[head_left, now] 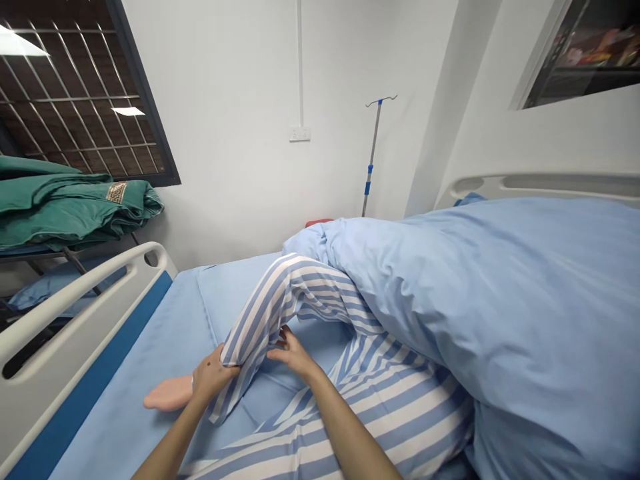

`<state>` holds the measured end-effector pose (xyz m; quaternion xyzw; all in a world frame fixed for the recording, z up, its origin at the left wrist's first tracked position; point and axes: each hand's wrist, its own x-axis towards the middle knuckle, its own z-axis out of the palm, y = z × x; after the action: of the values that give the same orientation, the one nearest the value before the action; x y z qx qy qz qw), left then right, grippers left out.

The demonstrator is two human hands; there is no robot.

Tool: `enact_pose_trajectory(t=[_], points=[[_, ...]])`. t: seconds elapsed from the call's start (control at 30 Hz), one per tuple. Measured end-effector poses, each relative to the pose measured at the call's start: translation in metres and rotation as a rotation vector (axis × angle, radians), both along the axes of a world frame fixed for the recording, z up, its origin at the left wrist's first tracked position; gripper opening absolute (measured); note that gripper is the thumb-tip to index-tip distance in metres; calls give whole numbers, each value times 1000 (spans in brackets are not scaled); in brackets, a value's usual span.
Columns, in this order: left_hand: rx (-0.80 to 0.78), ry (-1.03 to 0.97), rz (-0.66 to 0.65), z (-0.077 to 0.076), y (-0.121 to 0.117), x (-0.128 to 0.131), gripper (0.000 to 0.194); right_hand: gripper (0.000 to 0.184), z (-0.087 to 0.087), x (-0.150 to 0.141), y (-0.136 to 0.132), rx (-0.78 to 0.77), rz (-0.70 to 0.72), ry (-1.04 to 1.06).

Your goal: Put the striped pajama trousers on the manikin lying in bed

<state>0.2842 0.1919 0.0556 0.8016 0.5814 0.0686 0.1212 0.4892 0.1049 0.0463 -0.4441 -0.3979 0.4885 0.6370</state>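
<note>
A bent leg in blue-and-white striped trousers (pixel 255 307) rises from the bed with its knee up. Its smooth pink foot (pixel 169 393), like a manikin's, rests on the sheet. My left hand (pixel 213 373) is closed around the lower leg just above the foot, with its thumb over the trouser cuff. Beside the calf is my right hand (pixel 296 357), fingers apart, its fingertips at the back of the trouser leg and partly hidden. The other striped leg (pixel 310 427) lies flat in front, passing under my right forearm.
A bunched light blue quilt (pixel 490 287) covers the upper body at right. The bed's footboard (pixel 100 320) stands at left, the headboard (pixel 550 181) at far right. Behind the bed is an IV pole (pixel 373 153). Green folded bedding (pixel 75 207) lies on another bed at left.
</note>
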Motion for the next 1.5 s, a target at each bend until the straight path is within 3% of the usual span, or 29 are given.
enact_pose_trajectory(t=[0.2, 0.3, 0.43, 0.57, 0.63, 0.73, 1.03, 1.23, 1.37, 1.5], points=[[11, 13, -44, 4, 5, -21, 43, 91, -12, 6, 5, -134, -53, -3], [19, 79, -22, 4, 14, -48, 49, 89, -9, 6, 4, -160, -69, -9], [7, 261, -36, 1, 27, -106, 53, 67, -6, 4, 3, -172, -36, -51], [18, 421, -91, -3, 29, -145, 62, 37, -19, 2, 0, -543, 59, -334], [9, 443, -113, -4, 28, -150, 66, 31, -27, 2, 0, -666, 83, -421], [7, 417, -130, -5, 28, -149, 68, 24, -32, 1, 1, -697, 90, -389], [38, 396, -121, -10, 27, -148, 67, 23, -22, -7, 0, -780, 147, -269], [34, 401, -62, -4, 25, -140, 67, 29, -16, -15, -8, -696, 125, -39], [41, 329, 22, 5, 23, -119, 56, 43, 2, -17, -8, -330, 57, 117], [41, 212, 66, 12, 19, -76, 44, 60, 28, -11, -6, -28, -24, 213]])
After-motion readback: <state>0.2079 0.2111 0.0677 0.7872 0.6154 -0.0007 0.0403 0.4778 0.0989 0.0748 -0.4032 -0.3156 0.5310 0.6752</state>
